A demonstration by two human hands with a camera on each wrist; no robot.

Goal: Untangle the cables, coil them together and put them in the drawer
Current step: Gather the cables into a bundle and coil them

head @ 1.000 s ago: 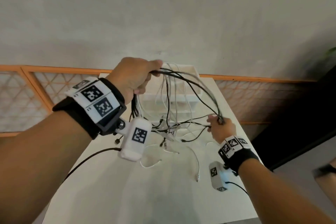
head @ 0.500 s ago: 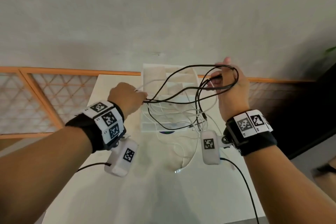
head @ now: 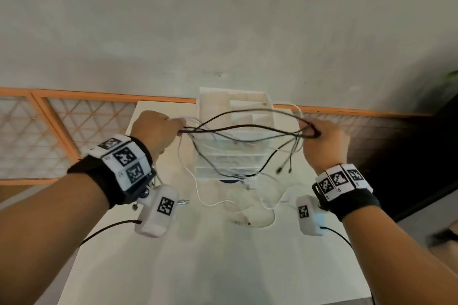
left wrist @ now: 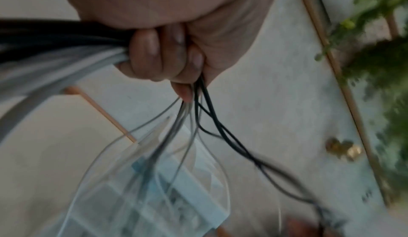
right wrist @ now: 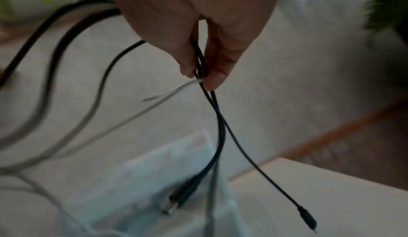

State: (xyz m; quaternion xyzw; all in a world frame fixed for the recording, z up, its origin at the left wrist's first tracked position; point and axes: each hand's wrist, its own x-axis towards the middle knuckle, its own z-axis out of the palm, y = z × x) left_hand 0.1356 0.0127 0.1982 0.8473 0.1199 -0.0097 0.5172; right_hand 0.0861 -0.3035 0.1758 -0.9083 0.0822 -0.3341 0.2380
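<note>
A tangle of black and white cables (head: 244,129) stretches in the air between my two hands, above the table. My left hand (head: 158,131) grips one end of the bundle in its curled fingers (left wrist: 154,52). My right hand (head: 322,138) pinches the other end of the cables (right wrist: 212,111) between thumb and fingers (right wrist: 214,76). Loose white loops (head: 223,202) and black plug ends (head: 285,168) hang down and trail on the table. Behind the cables stands a clear plastic drawer unit (head: 233,156); blur hides whether a drawer is open.
The white table (head: 198,267) reaches toward me, its far edge by the grey wall (head: 223,20). An orange lattice rail (head: 74,119) runs behind it. A green plant (left wrist: 379,66) appears at the right of the left wrist view.
My hands have drawn apart and now stand level: the left has gone left and up, the right has gone right and down. The cable loops are pulled out wider between them.
</note>
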